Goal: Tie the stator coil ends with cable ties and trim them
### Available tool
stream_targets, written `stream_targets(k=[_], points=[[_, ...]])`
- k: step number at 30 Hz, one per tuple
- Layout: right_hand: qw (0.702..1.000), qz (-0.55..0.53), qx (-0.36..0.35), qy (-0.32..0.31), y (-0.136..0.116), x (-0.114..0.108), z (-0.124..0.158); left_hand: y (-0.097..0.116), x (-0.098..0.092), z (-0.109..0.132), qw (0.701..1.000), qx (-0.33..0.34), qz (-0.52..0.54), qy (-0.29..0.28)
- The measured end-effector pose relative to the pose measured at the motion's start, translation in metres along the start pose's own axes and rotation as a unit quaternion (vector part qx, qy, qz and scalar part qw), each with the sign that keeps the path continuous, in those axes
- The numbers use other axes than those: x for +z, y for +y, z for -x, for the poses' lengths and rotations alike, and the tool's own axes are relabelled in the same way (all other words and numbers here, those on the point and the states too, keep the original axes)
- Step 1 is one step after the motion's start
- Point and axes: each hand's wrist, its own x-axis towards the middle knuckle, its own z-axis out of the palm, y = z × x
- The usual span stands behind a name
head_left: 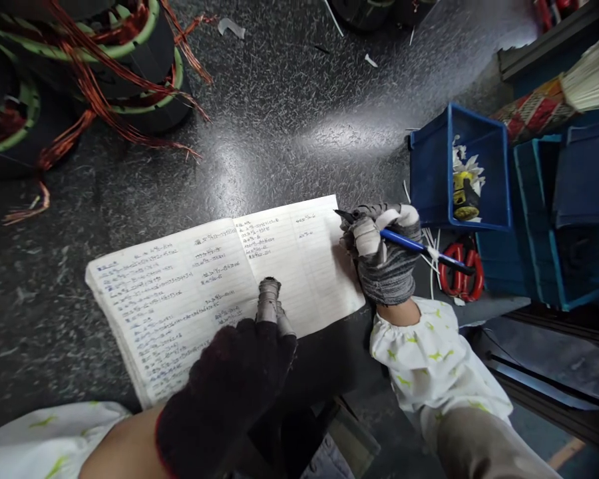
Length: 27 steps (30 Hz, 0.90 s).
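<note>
An open notebook (pixel 307 279) with lined pages of handwriting lies on the dark speckled surface in front of me. My left hand (pixel 234 379), in a black glove with taped fingertips, rests on the notebook near its fold. One taped finger stretches out onto the right page, and nothing shows in this hand. At the right edge of that page, my right hand (pixel 382 253), in a grey glove with white tape around the fingers, is closed around a blue pen (pixel 403 241). The pen's dark tip points left, just over the page's upper right corner.
Dark round motor stators (pixel 144 73) with loose copper wires stand at the upper left. To the right are a blue bin (pixel 503 166) with a yellow-and-black item and white scraps, red-handled scissors (pixel 462 269), and teal crates (pixel 532 219). White ties lie beside the scissors.
</note>
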Motion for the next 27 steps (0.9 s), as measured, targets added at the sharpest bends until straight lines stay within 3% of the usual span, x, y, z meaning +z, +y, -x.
stream_targets(k=[4, 11, 17, 23, 27], points=[[0.998, 0.007, -0.049, 0.042, -0.015, -0.002, 0.014, 0.002, -0.003, -0.004, 0.999, 0.032, -0.015, 0.002], [0.997, -0.018, -0.071, 0.016, -0.024, 0.008, 0.007, 0.004, -0.009, -0.006, 0.998, 0.022, -0.052, 0.023], [0.989, -0.144, 0.010, -0.028, -0.046, 0.021, 0.018, 0.006, -0.009, -0.007, 0.998, -0.010, -0.055, 0.027], [0.991, -0.093, -0.003, -0.096, -0.039, 0.025, 0.027, 0.007, -0.007, -0.004, 0.999, 0.011, -0.029, 0.013], [0.984, -0.158, 0.014, -0.079, -0.051, 0.022, 0.022, 0.006, -0.008, -0.003, 1.000, 0.014, -0.005, -0.009]])
